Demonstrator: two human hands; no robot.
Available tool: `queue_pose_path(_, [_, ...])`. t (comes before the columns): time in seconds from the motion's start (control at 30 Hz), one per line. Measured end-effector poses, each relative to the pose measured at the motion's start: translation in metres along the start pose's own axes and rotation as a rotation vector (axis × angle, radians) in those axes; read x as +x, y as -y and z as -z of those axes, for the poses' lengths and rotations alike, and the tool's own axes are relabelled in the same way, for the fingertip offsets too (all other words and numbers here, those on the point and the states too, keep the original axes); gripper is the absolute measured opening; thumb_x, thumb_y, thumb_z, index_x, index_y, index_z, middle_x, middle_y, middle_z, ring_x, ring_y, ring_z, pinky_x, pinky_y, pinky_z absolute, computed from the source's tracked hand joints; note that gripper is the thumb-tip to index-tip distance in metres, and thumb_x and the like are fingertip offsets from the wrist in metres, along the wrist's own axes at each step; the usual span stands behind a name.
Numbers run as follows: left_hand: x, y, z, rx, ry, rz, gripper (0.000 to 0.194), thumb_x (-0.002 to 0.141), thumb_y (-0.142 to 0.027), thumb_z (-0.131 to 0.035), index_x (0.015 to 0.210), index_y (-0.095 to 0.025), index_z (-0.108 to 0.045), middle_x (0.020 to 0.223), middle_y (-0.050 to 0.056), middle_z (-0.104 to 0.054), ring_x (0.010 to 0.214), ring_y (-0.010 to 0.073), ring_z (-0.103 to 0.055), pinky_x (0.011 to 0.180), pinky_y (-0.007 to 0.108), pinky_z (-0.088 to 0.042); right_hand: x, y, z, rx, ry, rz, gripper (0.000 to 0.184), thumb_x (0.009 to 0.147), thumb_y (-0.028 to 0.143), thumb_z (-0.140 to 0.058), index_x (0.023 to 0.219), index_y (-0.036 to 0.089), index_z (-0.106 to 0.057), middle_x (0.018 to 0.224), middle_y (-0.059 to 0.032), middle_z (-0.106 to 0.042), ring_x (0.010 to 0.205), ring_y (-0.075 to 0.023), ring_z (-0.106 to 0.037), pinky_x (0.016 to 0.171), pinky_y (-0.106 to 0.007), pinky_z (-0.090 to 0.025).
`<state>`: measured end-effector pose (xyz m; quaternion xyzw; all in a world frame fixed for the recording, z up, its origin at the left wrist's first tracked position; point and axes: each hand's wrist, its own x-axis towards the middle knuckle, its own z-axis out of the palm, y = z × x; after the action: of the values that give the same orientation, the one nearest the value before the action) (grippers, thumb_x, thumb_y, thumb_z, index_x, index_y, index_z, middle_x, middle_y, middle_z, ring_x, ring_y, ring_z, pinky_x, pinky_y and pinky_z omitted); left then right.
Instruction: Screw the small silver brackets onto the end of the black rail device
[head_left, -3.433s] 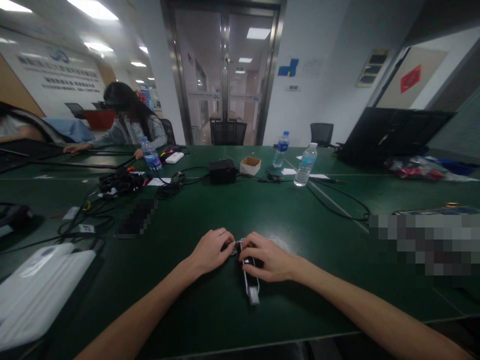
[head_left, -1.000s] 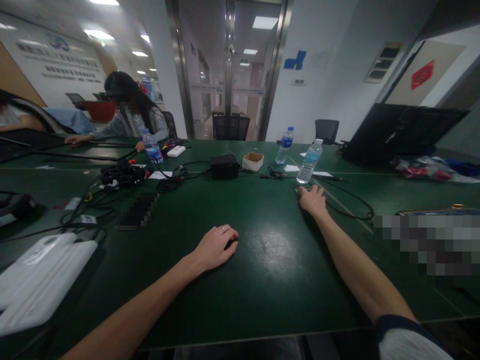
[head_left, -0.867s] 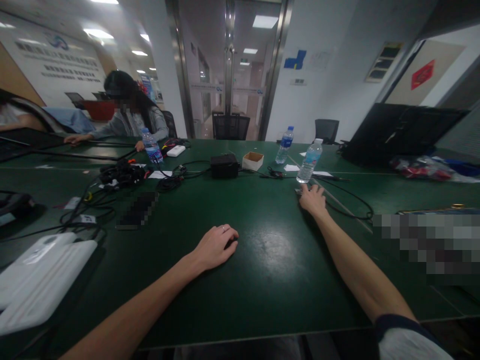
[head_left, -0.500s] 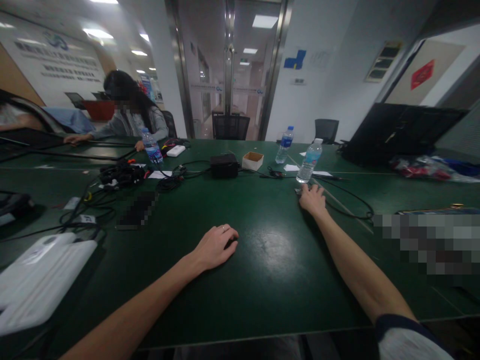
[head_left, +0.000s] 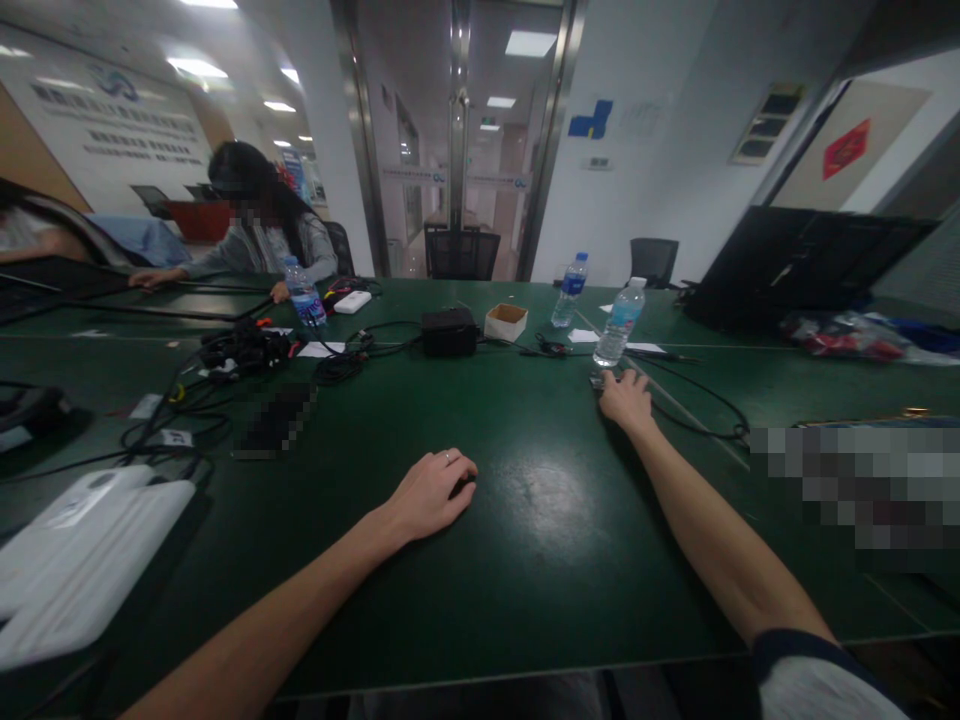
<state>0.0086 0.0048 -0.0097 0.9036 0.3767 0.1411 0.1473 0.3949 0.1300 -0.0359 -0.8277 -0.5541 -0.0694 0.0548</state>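
My left hand rests on the green table near its middle. Its fingers are loosely bent, with a gap between thumb and forefinger and nothing visible in it. Farther off to the right, my right hand reaches out with bent fingers over a small dark object. Only one edge of that object shows at the left of the hand; its kind is hidden. Just behind the right hand stands a clear water bottle with a blue label, apart from the fingers.
A second bottle, a small open box and a black box stand farther back. Tangled cables, a dark phone-like slab and a white device lie leftward. A person sits across the table.
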Motion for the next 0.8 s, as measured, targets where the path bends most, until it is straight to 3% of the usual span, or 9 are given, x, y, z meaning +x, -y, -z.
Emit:
queue_pose_path(0.27, [-0.001, -0.005, 0.004, 0.014, 0.015, 0.015, 0.022, 0.093, -0.028, -0.048, 0.108, -0.017, -0.059, 0.105, 0.005, -0.06, 0.091, 0.0198, -0.057, 0.08, 0.034, -0.047, 0.008, 0.003, 0.006, 0.117, 0.016, 0.039, 0.054, 0.088, 0.034, -0.047, 0.138, 0.02, -0.032, 0.13, -0.0206, -0.036, 0.12, -0.0369, -0.037, 0.091, -0.046, -0.039])
queue_pose_path(0.4, [0.0, -0.005, 0.004, 0.017, 0.012, 0.005, 0.021, 0.093, -0.027, -0.048, 0.108, -0.017, -0.059, 0.105, 0.005, -0.06, 0.091, 0.0196, -0.058, 0.08, 0.033, -0.046, 0.012, -0.001, 0.006, 0.138, -0.022, -0.102, 0.068, 0.084, 0.051, -0.049, 0.136, 0.009, -0.033, 0.135, -0.0255, -0.031, 0.126, -0.0414, -0.032, 0.099, -0.051, -0.031])
queue_pose_path(0.53, [0.0, -0.005, 0.005, 0.016, 0.01, 0.006, 0.021, 0.093, -0.026, -0.048, 0.109, -0.017, -0.059, 0.105, 0.005, -0.06, 0.091, 0.0194, -0.058, 0.08, 0.033, -0.046, 0.018, -0.011, -0.001, 0.191, 0.104, -0.243, 0.079, 0.083, 0.062, -0.043, 0.134, 0.003, -0.038, 0.137, -0.0295, -0.031, 0.13, -0.0437, -0.028, 0.102, -0.052, -0.026])
queue_pose_path(0.8, [-0.001, -0.005, 0.006, 0.008, 0.033, 0.022, 0.023, 0.094, -0.028, -0.046, 0.11, -0.017, -0.058, 0.107, 0.005, -0.059, 0.092, 0.0197, -0.057, 0.082, 0.034, -0.046, 0.025, -0.02, -0.004, 0.247, 0.148, -0.239, 0.071, 0.082, 0.061, -0.044, 0.141, 0.022, -0.034, 0.14, -0.0211, -0.033, 0.13, -0.0426, -0.03, 0.101, -0.055, -0.026])
